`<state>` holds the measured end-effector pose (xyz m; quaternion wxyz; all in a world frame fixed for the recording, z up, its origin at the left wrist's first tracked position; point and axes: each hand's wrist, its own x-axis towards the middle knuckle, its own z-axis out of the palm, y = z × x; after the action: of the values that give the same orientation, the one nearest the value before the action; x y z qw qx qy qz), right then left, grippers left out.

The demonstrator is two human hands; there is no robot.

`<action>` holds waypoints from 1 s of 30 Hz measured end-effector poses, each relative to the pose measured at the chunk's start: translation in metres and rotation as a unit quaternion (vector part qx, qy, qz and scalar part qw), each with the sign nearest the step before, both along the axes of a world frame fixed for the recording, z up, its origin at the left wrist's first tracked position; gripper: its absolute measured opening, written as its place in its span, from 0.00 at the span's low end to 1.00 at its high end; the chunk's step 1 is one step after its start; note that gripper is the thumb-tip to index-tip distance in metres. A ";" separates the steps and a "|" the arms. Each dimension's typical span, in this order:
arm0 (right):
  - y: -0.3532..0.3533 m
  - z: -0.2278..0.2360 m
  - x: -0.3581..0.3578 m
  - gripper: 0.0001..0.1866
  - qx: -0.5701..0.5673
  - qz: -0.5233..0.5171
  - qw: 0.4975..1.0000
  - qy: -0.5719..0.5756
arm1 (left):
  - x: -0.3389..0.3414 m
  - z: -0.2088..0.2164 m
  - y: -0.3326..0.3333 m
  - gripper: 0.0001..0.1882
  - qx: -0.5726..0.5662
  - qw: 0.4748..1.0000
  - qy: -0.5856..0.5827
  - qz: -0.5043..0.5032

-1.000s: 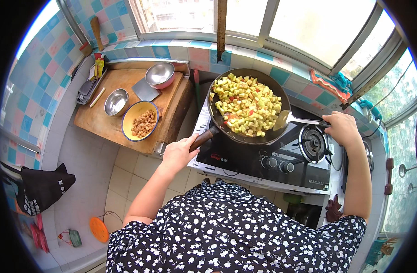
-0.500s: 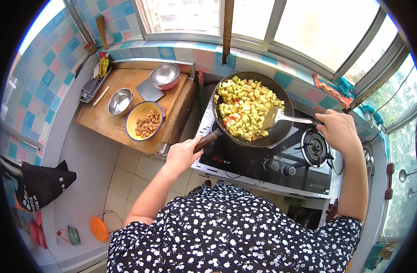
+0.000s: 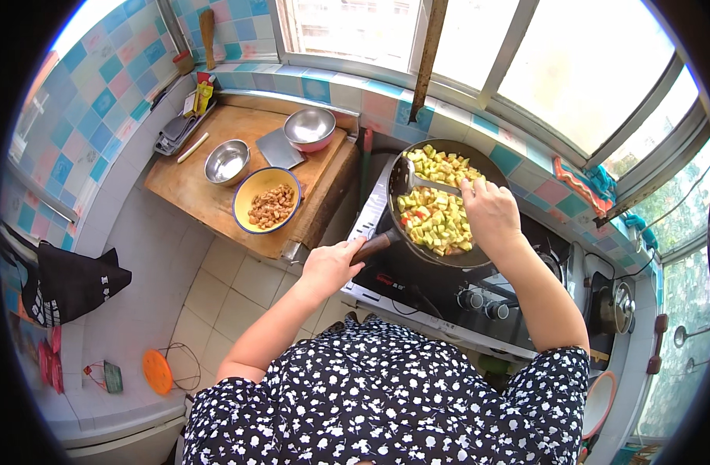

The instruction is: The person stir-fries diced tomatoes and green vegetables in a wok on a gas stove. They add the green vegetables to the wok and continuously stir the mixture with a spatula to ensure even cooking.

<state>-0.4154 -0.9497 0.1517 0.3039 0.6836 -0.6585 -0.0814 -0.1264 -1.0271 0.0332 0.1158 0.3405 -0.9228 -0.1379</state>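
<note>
A dark wok [image 3: 490,164] stands on the stove, filled with diced green vegetable [image 3: 441,221] mixed with a few red bits. My left hand [image 3: 329,267] is wrapped round the wok's brown handle [image 3: 376,246]. Over the food, my right hand [image 3: 494,213] grips a metal spatula [image 3: 438,185]. Its blade is at the wok's left inner wall, beside the vegetable pieces. The end of the spatula handle is hidden in my fingers.
Left of the black gas stove [image 3: 424,288], a wooden board [image 3: 177,180] bears a yellow bowl [image 3: 244,203] of browned chunks, two metal bowls [image 3: 228,162] and a flat grey metal sheet [image 3: 279,147]. At right sits a lidded pot [image 3: 622,304]. Windows run behind the wok.
My right hand has swung left across the wok, carrying the spatula from the right side of the food to the left wall. My left hand keeps the handle. The view has shifted slightly.
</note>
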 end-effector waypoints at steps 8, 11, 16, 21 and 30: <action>-0.040 0.003 -0.021 0.09 0.154 -0.174 0.970 -0.077 | 0.001 0.000 -0.001 0.27 -0.010 1.000 -0.001 -0.003; -0.029 0.025 -0.030 0.10 0.184 -0.207 0.953 -0.125 | 0.001 0.005 -0.004 0.28 -0.010 1.000 -0.018 0.000; 0.024 0.035 -0.062 0.12 0.178 -0.245 0.937 -0.172 | 0.002 0.002 -0.011 0.28 -0.011 1.000 -0.013 -0.007; 0.091 0.044 -0.084 0.12 0.138 -0.240 0.935 -0.222 | -0.001 0.006 -0.014 0.29 0.020 0.999 -0.035 -0.015; 0.133 0.068 -0.093 0.13 0.233 -0.261 0.928 -0.131 | 0.003 0.005 -0.014 0.28 0.009 0.999 -0.017 -0.029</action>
<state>-0.5087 -0.8164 0.2193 0.0152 0.5434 -0.8104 -0.2184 -0.1235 -1.0415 0.0385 0.0934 0.3172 -0.9327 -0.1437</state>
